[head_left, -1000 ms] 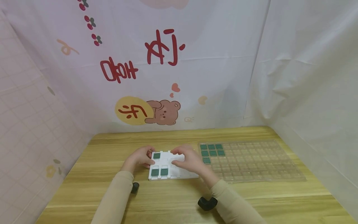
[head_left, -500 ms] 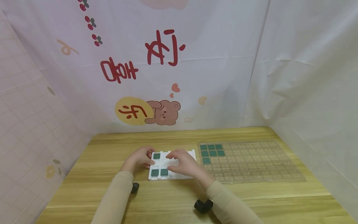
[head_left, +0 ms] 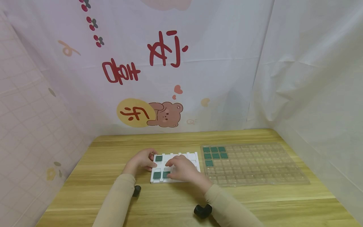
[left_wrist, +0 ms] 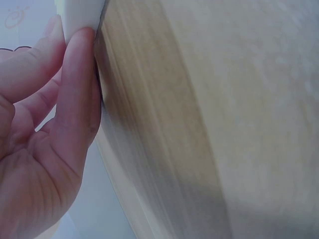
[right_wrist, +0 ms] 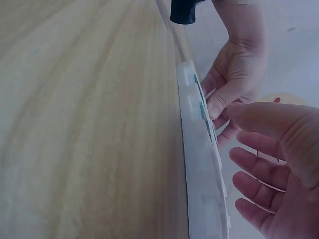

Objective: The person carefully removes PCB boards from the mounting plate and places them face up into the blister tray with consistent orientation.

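Note:
A white tray [head_left: 189, 156] with shallow compartments lies on the wooden table, holding several green square chips. One chip [head_left: 158, 158] sits at its far left, and a second chip [head_left: 157, 175] at its near left. Beside that is a third chip [head_left: 166, 174], which the right thumb partly overlaps in the head view. My left hand [head_left: 144, 159] grips the tray's left edge; in the left wrist view its thumb and fingers pinch a white corner. My right hand [head_left: 183, 170] hovers over the tray's middle, fingers spread loosely and holding nothing; the right wrist view shows a gap above the tray.
To the right of the white tray lies a clear plastic tray [head_left: 255, 164] with many compartments. Several green chips [head_left: 216, 156] fill its far-left cells. Each wrist carries a black device [head_left: 203, 211]. White printed cloth [head_left: 224, 78] encloses the wooden table [head_left: 167, 205].
My right hand has moved left and nearer over the white tray, towards the near row of chips. The left hand stays at the tray's left edge.

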`<state>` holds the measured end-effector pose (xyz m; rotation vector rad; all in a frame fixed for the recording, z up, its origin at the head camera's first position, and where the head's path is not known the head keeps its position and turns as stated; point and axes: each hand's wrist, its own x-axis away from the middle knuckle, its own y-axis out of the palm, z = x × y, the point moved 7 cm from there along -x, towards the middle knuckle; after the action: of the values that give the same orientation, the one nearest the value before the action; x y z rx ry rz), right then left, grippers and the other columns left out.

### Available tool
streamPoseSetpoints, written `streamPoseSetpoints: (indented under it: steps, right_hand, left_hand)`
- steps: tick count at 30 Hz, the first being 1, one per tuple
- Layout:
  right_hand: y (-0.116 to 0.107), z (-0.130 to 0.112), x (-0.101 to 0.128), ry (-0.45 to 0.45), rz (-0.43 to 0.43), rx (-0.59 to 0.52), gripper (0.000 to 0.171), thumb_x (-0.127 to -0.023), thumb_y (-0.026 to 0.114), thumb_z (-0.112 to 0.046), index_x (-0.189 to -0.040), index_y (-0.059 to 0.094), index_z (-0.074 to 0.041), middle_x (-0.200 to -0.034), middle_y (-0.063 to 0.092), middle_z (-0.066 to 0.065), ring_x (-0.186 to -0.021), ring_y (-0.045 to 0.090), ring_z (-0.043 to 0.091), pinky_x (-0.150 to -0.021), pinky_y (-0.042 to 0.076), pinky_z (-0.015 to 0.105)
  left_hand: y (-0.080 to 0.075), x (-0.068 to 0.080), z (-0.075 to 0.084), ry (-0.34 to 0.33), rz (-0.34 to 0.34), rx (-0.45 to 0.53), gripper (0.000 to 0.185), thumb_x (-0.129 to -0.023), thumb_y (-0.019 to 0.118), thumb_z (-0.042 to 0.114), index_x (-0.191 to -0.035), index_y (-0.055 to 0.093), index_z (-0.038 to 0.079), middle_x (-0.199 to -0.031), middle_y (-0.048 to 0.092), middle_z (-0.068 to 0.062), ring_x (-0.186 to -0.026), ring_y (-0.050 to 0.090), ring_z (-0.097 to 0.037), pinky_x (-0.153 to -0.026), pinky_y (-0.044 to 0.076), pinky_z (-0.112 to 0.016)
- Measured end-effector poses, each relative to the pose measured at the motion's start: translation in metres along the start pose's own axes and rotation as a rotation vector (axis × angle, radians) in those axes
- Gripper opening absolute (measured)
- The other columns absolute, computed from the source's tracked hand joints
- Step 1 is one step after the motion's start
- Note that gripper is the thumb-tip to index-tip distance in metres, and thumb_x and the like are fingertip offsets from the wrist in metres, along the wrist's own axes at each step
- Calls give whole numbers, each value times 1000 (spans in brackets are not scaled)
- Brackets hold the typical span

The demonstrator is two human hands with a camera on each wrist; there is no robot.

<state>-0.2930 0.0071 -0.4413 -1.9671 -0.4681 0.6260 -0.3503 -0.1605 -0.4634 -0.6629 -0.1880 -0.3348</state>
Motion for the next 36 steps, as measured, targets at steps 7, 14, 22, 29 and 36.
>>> streamPoseSetpoints:
  steps: [7, 14, 22, 29, 36]
  right_hand:
    - [5, -5, -1, -4, -31, 77, 35, -74, 84, -34, -104, 75, -20, -98, 67, -10, -95, 57, 16, -80, 49, 26]
    - [11, -7, -2, -22, -45, 150, 33, -74, 84, -37, -102, 75, -23, -98, 65, -11, -90, 55, 12, -76, 48, 25]
    - [17, -9, -5, -49, -36, 254, 32, -75, 83, -41, -100, 74, -25, -96, 63, -11, -84, 52, 11, -69, 46, 25]
    - [17, -14, -6, -73, -25, 312, 29, -74, 83, -41, -96, 73, -25, -92, 63, -10, -81, 52, 13, -65, 45, 26]
    - [16, -15, -6, -65, -29, 321, 25, -75, 82, -38, -95, 74, -25, -92, 63, -10, -80, 51, 13, -64, 45, 26]
  left_hand:
    - [0, 1, 0, 0, -4, 8, 49, -79, 77, -9, -123, 57, 2, -96, 50, -14, -78, 55, -22, -61, 59, -31]
    - [1, 1, 1, 1, -6, 10, 48, -79, 76, -10, -122, 57, 2, -96, 50, -15, -79, 55, -22, -62, 59, -31]
    - [1, 0, 1, 9, -11, 24, 49, -80, 76, -10, -124, 57, 1, -95, 50, -15, -78, 54, -22, -61, 59, -31]
    - [1, 1, 1, 8, -4, 39, 49, -79, 75, -11, -123, 57, 0, -94, 49, -15, -78, 54, -23, -60, 59, -31]
    - [1, 1, 0, 4, -7, 43, 49, -80, 75, -11, -124, 57, 0, -94, 50, -15, -77, 55, -23, -60, 59, -31]
